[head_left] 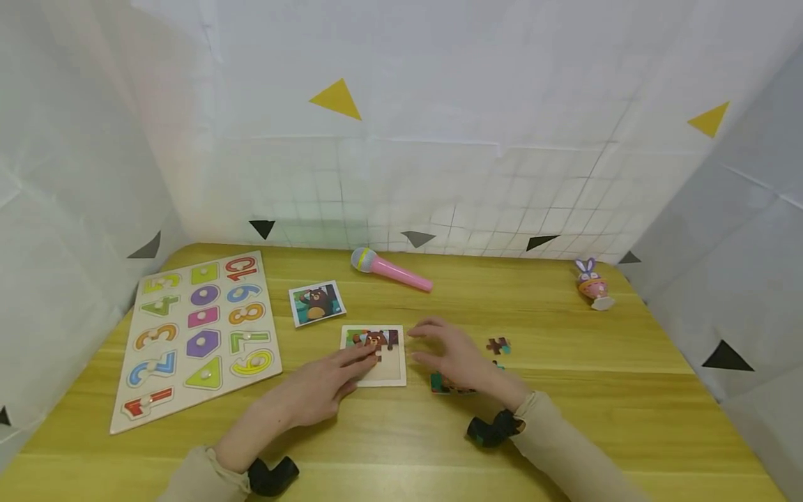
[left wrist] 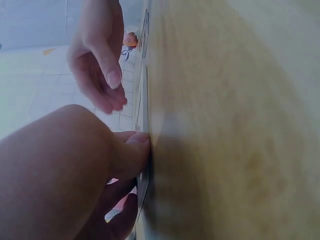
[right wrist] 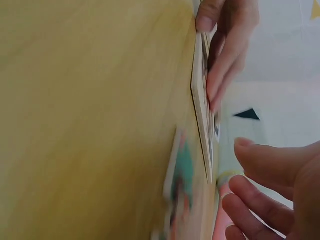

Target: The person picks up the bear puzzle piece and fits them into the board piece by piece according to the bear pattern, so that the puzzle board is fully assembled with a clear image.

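A square puzzle tray (head_left: 394,375) with a pale wooden rim lies on the table, its upper part filled with pieces of a bear picture and bare wood showing below. My left hand (head_left: 323,387) rests on its left side, fingers stretched over the bear pieces and thumb (left wrist: 139,150) at the tray's edge. Just right of the tray, my right hand (head_left: 448,352) hovers with parted, loosely bent fingers and nothing between them. Under and beside it lie loose puzzle pieces (head_left: 441,383), partly hidden by the hand and wrist. One brown and teal piece (head_left: 498,346) lies apart.
A bear picture card (head_left: 317,304) lies behind the tray. The pink toy microphone (head_left: 398,270) is farther back. At left lies a large number-and-shape board (head_left: 178,362); a small bunny figure (head_left: 592,284) is at far right. White sheets (head_left: 439,174) enclose the table.
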Demonstrator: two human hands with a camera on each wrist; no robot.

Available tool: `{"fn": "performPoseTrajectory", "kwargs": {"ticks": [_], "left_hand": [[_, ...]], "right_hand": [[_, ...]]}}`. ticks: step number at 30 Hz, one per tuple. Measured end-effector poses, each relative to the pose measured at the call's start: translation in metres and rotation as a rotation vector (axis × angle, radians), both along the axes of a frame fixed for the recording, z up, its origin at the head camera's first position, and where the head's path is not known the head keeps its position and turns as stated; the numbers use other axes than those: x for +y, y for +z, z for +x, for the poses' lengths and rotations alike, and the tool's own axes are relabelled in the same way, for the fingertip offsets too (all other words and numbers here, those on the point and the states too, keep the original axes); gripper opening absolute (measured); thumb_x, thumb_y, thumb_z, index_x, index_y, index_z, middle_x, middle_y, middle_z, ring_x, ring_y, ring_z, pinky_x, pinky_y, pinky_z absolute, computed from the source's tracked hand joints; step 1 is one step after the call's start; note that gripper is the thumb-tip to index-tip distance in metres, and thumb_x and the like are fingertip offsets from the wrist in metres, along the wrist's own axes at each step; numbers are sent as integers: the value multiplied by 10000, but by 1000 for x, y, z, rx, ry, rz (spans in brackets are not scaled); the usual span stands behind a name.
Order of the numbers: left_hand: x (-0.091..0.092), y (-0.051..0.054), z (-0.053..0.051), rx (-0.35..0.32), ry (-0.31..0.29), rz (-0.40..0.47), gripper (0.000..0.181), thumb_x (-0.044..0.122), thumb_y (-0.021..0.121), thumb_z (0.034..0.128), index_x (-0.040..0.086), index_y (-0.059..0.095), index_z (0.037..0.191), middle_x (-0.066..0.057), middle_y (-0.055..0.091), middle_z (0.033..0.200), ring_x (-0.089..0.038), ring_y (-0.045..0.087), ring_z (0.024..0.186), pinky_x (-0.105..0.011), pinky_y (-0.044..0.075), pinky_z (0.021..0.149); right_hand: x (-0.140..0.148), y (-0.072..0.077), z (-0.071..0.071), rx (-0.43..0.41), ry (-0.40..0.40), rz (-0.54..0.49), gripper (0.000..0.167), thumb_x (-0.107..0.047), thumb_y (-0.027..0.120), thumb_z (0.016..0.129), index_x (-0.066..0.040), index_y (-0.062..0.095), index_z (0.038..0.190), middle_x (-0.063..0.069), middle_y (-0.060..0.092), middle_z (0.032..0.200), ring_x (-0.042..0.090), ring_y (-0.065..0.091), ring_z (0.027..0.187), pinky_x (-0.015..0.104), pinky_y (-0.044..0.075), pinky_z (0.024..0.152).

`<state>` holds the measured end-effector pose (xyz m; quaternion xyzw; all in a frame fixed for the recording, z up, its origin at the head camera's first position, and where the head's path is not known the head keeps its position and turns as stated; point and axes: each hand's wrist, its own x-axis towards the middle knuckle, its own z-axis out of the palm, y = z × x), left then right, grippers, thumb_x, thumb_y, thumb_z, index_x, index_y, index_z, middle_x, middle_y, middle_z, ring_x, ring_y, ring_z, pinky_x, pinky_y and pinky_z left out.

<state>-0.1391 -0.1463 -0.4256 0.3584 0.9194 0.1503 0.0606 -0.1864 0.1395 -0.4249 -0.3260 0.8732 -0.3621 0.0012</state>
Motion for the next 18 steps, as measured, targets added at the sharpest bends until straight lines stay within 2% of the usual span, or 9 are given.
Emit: {"fn": "performPoseTrajectory", "kwargs": {"ticks": [5,8,14,18], "left_hand": [[0,0,0,-12,-5,4,492,164,485,1052,175,419,1539,-6,313,1631,-247,374,1458,-466,400,1136],[1,0,-1,-25,0,-4,494,174,472,1057,187,406,1547,14,298,1638,-228,347,1473,-454,384,1151],[1,-1,-1,-31,4,-2,495,174,472,1059,186,401,1549,9,300,1637,-235,342,1476,-458,378,1154],[1,0,-1,-23,-6,6,499,159,483,1054,171,404,1547,-15,310,1633,-253,353,1470,-470,388,1144]], "right_hand": [[28,-2,2,29,-76,-41,355,-168,748,909,-57,689,1241,35,640,1253,248,633,1125,495,535,942],[44,-3,3,56,-96,-45,354,-158,758,898,-49,695,1229,37,651,1242,257,644,1101,502,539,922],[73,-3,5,75,-141,-43,347,-149,747,905,-30,692,1227,69,656,1211,283,648,1072,385,563,763],[90,-3,6,75,-193,-13,351,-153,744,908,-25,687,1231,88,651,1225,292,651,1055,441,562,826]]}}
